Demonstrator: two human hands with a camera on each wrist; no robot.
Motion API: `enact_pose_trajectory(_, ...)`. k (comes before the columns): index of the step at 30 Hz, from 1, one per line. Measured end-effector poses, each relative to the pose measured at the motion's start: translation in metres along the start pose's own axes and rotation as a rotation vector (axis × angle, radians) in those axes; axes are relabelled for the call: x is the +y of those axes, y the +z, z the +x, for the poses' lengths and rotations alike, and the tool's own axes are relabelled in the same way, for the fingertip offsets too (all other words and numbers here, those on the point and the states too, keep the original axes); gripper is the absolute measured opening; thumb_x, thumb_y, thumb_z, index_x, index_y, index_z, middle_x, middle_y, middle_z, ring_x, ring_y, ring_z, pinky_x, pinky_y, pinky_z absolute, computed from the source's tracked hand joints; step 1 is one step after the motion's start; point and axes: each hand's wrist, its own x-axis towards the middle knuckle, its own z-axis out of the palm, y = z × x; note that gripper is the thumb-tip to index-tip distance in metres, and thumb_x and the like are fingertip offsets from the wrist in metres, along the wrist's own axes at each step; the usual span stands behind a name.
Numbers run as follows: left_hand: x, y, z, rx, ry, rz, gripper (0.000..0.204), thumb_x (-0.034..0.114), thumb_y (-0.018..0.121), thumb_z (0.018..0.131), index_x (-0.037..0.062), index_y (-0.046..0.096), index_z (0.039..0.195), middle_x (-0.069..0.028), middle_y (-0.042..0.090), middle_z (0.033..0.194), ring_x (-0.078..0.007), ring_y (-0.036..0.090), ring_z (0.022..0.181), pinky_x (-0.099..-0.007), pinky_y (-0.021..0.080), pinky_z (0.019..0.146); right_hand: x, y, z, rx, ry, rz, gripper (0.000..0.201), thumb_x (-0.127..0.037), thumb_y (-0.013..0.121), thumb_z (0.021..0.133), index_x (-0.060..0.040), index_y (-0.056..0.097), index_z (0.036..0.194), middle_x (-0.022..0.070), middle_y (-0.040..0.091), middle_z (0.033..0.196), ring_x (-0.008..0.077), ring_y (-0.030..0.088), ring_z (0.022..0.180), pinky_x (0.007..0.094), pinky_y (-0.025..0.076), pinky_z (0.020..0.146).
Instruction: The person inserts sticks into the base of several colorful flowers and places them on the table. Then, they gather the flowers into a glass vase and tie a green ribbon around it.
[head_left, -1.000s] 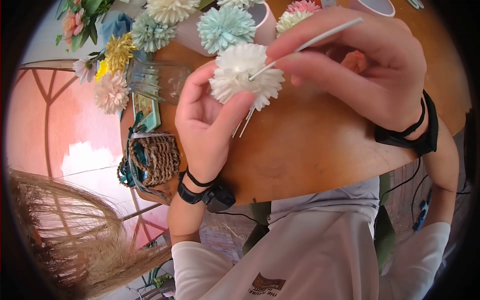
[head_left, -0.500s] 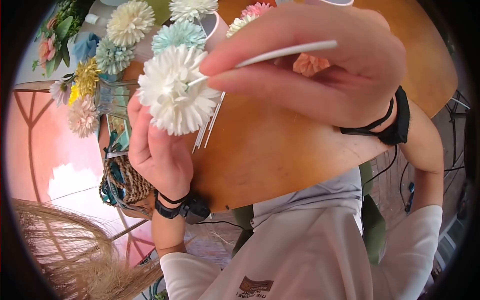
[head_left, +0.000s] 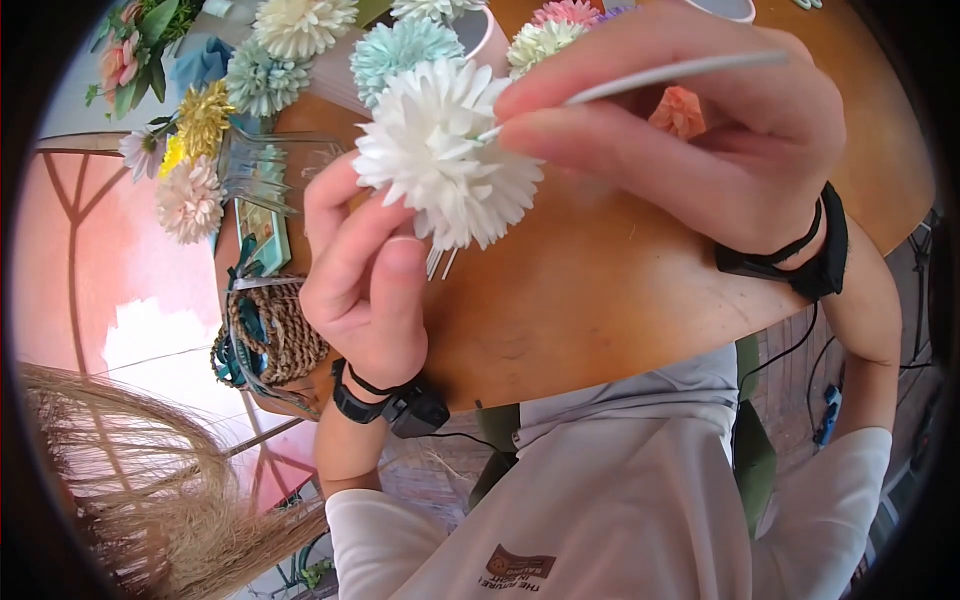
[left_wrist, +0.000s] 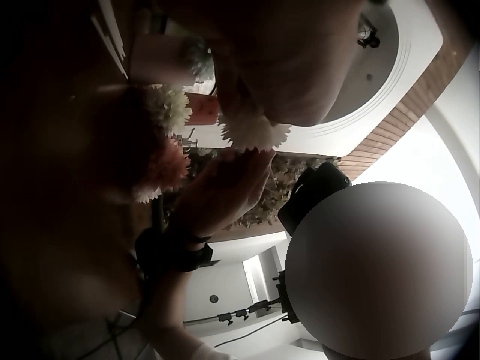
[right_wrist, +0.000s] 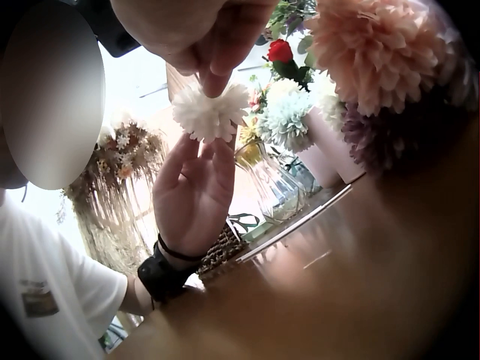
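Observation:
A fluffy white artificial flower head (head_left: 440, 165) is held up over the table by the fingertips of my left hand (head_left: 365, 275), the thumb low beside its petals. My right hand (head_left: 690, 130) pinches a thin white stick (head_left: 690, 70) between thumb and index finger. The stick's near tip meets the middle of the flower, and its other end slants up across the right hand. From the right wrist view, the flower (right_wrist: 210, 112) sits between the right fingertips above and the left fingers below. Several thin white sticks (head_left: 445, 263) show under the flower's lower edge.
More artificial flowers, pale blue (head_left: 405, 55), cream (head_left: 305, 25) and gold (head_left: 205, 118), stand at the back left. A clear glass vase (head_left: 262, 170) lies on its side there. The woven basket (head_left: 285, 335) is by the left forearm. A coral flower (head_left: 678, 112) shows behind the right hand.
The flower has turned in the left hand, and the left thumb has come off its front petals. The stick stays pinched in the right hand, its tip still at the flower's middle.

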Motion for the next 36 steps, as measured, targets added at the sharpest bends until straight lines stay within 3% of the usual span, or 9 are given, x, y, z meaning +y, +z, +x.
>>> enact_pose_trajectory(4, 0.007, 0.017, 0.007, 0.079, -0.050, -0.266, 0.056, 0.007, 0.068, 0.092, -0.0057, 0.046, 0.143, -0.0187, 0.051, 0.141, -0.0303, 0.051, 0.132, -0.0426, 0.044, 0.110, 0.011, 0.006, -0.003, 0.022, 0.046, 0.333, 0.013, 0.002, 0.076, 0.089, 0.0029, 0.076, 0.101, 0.0078, 0.075, 0.086, 0.0071, 0.069, 0.070, 0.0193, 0.050, 0.058)
enact_pose_trajectory(8, 0.008, 0.015, 0.012, 0.064, -0.168, -0.320, 0.070, 0.002, 0.067, 0.090, -0.0046, 0.034, 0.151, -0.0192, 0.048, 0.146, -0.0283, 0.051, 0.135, -0.0426, 0.045, 0.112, -0.020, 0.004, 0.008, -0.086, 0.245, 0.185, 0.013, 0.004, 0.074, 0.090, 0.0059, 0.075, 0.104, 0.0090, 0.075, 0.087, 0.0064, 0.067, 0.072, 0.0188, 0.048, 0.059)
enact_pose_trajectory(12, 0.002, 0.001, -0.002, 0.047, -0.318, -0.273, 0.062, 0.001, 0.069, 0.090, -0.0062, 0.042, 0.145, -0.0177, 0.056, 0.140, -0.0265, 0.060, 0.126, -0.0413, 0.050, 0.106, 0.004, -0.002, -0.005, -0.141, 0.268, 0.412, 0.014, 0.003, 0.074, 0.091, 0.0058, 0.075, 0.105, 0.0083, 0.075, 0.088, 0.0048, 0.065, 0.072, 0.0179, 0.046, 0.058)
enact_pose_trajectory(18, -0.003, 0.000, -0.002, 0.040, -0.258, -0.309, 0.055, -0.003, 0.065, 0.089, -0.0089, 0.047, 0.140, -0.0176, 0.061, 0.135, -0.0264, 0.063, 0.122, -0.0404, 0.051, 0.104, 0.002, -0.002, -0.005, -0.130, 0.223, 0.331, 0.014, 0.000, 0.074, 0.091, 0.0037, 0.076, 0.105, 0.0065, 0.075, 0.089, 0.0032, 0.065, 0.071, 0.0174, 0.047, 0.057)
enact_pose_trajectory(25, -0.002, 0.001, -0.004, 0.076, -0.271, -0.291, 0.054, 0.002, 0.072, 0.091, -0.0051, 0.049, 0.138, -0.0164, 0.062, 0.133, -0.0276, 0.064, 0.118, -0.0423, 0.052, 0.100, -0.001, -0.005, -0.002, -0.169, 0.235, 0.294, 0.014, -0.001, 0.075, 0.092, 0.0025, 0.076, 0.105, 0.0054, 0.076, 0.089, 0.0031, 0.065, 0.071, 0.0175, 0.048, 0.059)
enact_pose_trajectory(30, -0.002, -0.001, -0.003, 0.019, -0.223, -0.319, 0.055, -0.008, 0.067, 0.086, -0.0093, 0.051, 0.139, -0.0167, 0.061, 0.135, -0.0249, 0.062, 0.123, -0.0398, 0.049, 0.107, 0.003, -0.002, -0.006, -0.156, 0.232, 0.282, 0.014, -0.002, 0.075, 0.092, 0.0024, 0.076, 0.105, 0.0053, 0.076, 0.089, 0.0032, 0.065, 0.071, 0.0175, 0.048, 0.059)
enact_pose_trajectory(36, -0.003, 0.000, -0.004, 0.047, -0.238, -0.298, 0.055, -0.008, 0.069, 0.086, -0.0082, 0.052, 0.138, -0.0161, 0.061, 0.136, -0.0242, 0.062, 0.123, -0.0392, 0.049, 0.107, 0.004, -0.002, -0.005, -0.167, 0.183, 0.290, 0.014, -0.001, 0.075, 0.091, 0.0033, 0.076, 0.105, 0.0059, 0.075, 0.090, 0.0036, 0.065, 0.073, 0.0178, 0.049, 0.061)
